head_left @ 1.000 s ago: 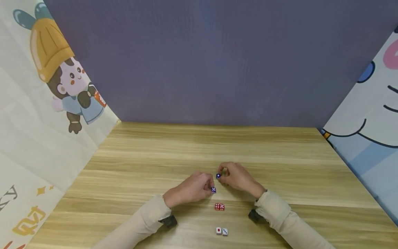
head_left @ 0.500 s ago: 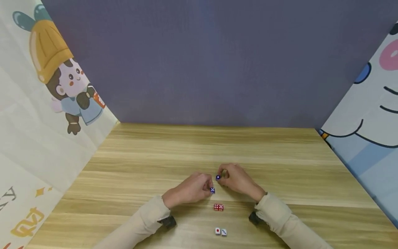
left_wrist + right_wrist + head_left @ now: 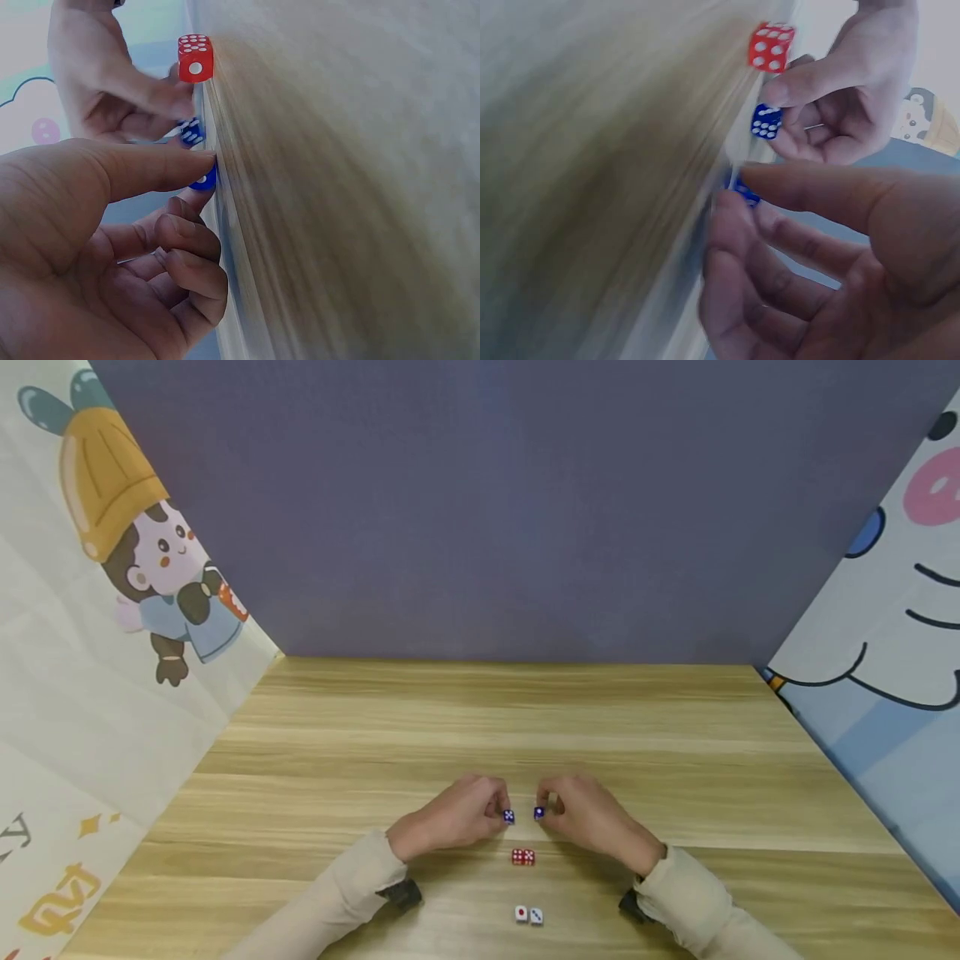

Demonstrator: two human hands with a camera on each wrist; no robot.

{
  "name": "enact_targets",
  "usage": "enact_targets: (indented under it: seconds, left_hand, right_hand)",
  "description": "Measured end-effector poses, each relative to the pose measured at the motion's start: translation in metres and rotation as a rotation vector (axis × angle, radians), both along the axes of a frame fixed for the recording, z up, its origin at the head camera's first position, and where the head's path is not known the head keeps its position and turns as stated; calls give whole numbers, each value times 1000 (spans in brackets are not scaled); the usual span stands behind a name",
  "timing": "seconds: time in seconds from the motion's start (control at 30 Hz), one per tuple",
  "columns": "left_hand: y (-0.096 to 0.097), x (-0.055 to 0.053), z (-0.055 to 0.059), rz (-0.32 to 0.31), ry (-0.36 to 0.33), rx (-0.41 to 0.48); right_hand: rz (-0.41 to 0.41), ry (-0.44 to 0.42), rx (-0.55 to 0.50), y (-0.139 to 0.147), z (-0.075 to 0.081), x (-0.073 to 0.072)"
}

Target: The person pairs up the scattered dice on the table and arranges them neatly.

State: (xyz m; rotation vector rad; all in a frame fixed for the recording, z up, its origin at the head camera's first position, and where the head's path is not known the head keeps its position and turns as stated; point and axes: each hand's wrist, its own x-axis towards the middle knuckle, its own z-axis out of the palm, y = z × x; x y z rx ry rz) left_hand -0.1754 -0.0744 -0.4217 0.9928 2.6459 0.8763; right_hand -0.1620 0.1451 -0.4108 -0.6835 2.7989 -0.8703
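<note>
Between thumb and finger my left hand (image 3: 457, 814) pinches a blue die (image 3: 509, 817) with a five on top. Across a small gap, my right hand (image 3: 592, 814) pinches a second blue die (image 3: 539, 812), which shows one white dot on top. In the left wrist view the thumb covers much of the left blue die (image 3: 202, 180); in the right wrist view fingers partly hide the right one (image 3: 746, 193). Closer to the body, two red dice (image 3: 523, 857) sit side by side, touching. A white die with a red dot (image 3: 521, 913) and another white die (image 3: 536, 916) lie nearer still.
The wooden table (image 3: 420, 718) extends behind and to both sides of the hands. A dark grey panel (image 3: 480, 510) stands at its back edge. Printed cartoon sheets flank the left (image 3: 67, 735) and right (image 3: 892, 718) sides.
My right hand has brought its blue die nearer the body and slightly right, level with the left one. The left hand stays nearly still with its die. The red and white dice have not moved.
</note>
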Motion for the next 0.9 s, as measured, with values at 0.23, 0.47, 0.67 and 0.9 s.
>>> enact_targets:
  seconds: [0.23, 0.47, 0.67, 0.9]
  left_hand:
    - [0, 0, -1, -1, 15, 4]
    - [6, 3, -3, -15, 1, -13]
    - [9, 4, -2, -6, -10, -15]
    - [9, 4, -4, -5, -22, -4]
  right_hand:
    - [15, -24, 26, -2, 0, 2]
    - [42, -29, -4, -7, -4, 3]
    - [64, -26, -25, -11, -6, 4]
    - [45, -40, -21, -12, -5, 5]
